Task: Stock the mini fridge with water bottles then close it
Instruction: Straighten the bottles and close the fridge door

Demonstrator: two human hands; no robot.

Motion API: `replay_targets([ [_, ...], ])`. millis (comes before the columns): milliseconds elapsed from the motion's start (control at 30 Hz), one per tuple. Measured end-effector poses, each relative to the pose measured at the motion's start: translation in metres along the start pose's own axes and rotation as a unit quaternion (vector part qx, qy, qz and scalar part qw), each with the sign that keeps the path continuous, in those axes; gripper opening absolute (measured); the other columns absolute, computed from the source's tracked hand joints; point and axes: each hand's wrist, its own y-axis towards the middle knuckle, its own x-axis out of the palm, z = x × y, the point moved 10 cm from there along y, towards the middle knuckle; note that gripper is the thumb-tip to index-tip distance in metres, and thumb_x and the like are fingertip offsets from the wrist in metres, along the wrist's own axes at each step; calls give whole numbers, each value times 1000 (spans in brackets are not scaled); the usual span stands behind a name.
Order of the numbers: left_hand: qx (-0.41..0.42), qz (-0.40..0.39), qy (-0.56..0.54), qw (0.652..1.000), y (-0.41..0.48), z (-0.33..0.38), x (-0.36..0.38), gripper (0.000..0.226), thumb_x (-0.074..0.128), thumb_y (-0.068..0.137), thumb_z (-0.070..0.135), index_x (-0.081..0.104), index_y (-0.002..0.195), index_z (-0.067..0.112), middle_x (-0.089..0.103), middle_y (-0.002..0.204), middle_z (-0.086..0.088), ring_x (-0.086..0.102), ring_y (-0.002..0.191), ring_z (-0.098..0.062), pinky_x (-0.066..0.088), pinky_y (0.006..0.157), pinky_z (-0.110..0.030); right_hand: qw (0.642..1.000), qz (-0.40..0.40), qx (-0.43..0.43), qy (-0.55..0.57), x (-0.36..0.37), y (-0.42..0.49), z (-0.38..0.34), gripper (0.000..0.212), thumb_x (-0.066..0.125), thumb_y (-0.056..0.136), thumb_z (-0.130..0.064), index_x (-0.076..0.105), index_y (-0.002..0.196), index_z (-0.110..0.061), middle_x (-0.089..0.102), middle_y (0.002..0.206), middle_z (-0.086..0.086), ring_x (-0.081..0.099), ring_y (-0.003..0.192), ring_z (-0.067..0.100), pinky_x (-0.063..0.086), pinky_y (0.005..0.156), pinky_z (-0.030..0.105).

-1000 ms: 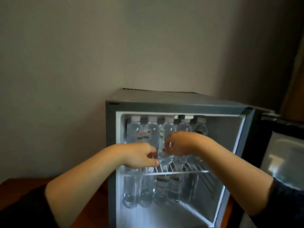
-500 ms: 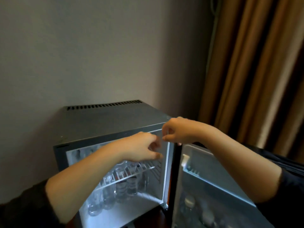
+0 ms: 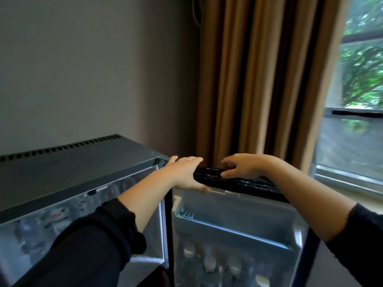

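Note:
The dark grey mini fridge [image 3: 83,162] stands open, its lit inside blurred, with water bottles [image 3: 56,216] dimly visible on the shelf. Its door [image 3: 238,216] is swung out to the right, inner side facing me. Several capped water bottles [image 3: 209,264] stand in the door's lower rack. My left hand [image 3: 184,172] grips the door's black top edge near the hinge, fingers over the top and thumb underneath. My right hand [image 3: 242,166] holds the same top edge a little further right, fingers curled over it.
A grey wall [image 3: 93,69] rises behind the fridge. Brown curtains [image 3: 259,79] hang just behind the door. A window [image 3: 356,121] with a sill is at the far right, close to the door's outer end.
Both hands left the bottles on the fridge shelf and moved up and right onto the top edge of the open door. My view swung right and upward.

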Motion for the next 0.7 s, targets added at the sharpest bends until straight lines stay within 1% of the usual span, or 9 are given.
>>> replay_targets([
  [100, -1, -36, 20, 999, 11, 5, 13, 104, 55, 69, 75, 13, 149, 23, 20, 157, 2, 17, 145, -17, -1, 117, -51, 1000, -22, 5, 19, 9, 3, 13, 61, 46, 94, -48, 36, 145, -15, 44, 145, 3, 43, 132, 21, 34, 104, 32],
  [233, -2, -3, 5, 1000, 14, 4, 11, 93, 57, 64, 78, 32, 139, 28, 43, 141, 4, 38, 133, -17, 4, 115, -51, 1000, -24, 2, 20, 8, 4, 15, 56, 47, 94, -48, 47, 138, -14, 54, 133, 2, 50, 121, 21, 39, 97, 31],
  [333, 1, 9, 5, 1000, 11, 5, 10, 96, 58, 60, 79, 33, 138, 28, 45, 139, 4, 40, 131, -17, 6, 115, -49, 1000, -25, -2, 10, 5, 2, 10, 50, 49, 92, -49, 57, 129, -14, 61, 119, 0, 58, 110, 21, 47, 98, 37],
  [400, 2, 11, 2, 1000, 6, 6, 10, 98, 59, 60, 79, 32, 139, 28, 43, 141, 4, 39, 133, -17, 2, 116, -49, 999, -43, -4, 10, 7, 0, 5, 46, 51, 92, -47, 60, 123, -15, 64, 110, -1, 61, 104, 22, 51, 95, 40],
  [467, 4, 3, -11, 1000, -1, 6, 11, 95, 58, 61, 79, 32, 138, 29, 42, 141, 6, 39, 133, -16, -5, 116, -50, 998, -61, -8, 14, 9, -5, -2, 39, 51, 94, -42, 61, 119, -14, 63, 96, -4, 62, 97, 20, 54, 88, 35],
  [533, 11, -7, -31, 999, -9, 4, 12, 89, 56, 63, 79, 35, 135, 31, 45, 138, 8, 39, 132, -15, -9, 115, -52, 998, -67, -20, -2, 9, -10, -13, 29, 50, 95, -36, 64, 107, -14, 60, 85, -7, 61, 86, 16, 52, 75, 27],
  [600, 17, -11, -48, 999, -17, 0, 13, 81, 51, 67, 79, 37, 132, 32, 46, 136, 9, 35, 136, -15, -9, 115, -52, 997, -66, -34, -30, 9, -15, -25, 20, 49, 96, -33, 62, 94, -19, 58, 80, -8, 58, 80, 14, 46, 68, 24],
  [633, 18, -12, -53, 998, -22, -2, 14, 79, 46, 71, 79, 37, 134, 33, 43, 141, 8, 27, 141, -15, -9, 115, -51, 996, -70, -41, -44, 11, -18, -31, 19, 48, 96, -33, 62, 93, -19, 59, 81, -7, 59, 82, 16, 46, 70, 25],
  [700, 9, -13, -53, 998, -30, -7, 16, 76, 28, 79, 76, 31, 141, 32, 27, 155, 7, 5, 147, -11, -10, 116, -51, 993, -70, -62, -72, 15, -23, -43, 26, 47, 96, -33, 64, 106, -15, 66, 97, -1, 62, 96, 22, 50, 83, 32],
])
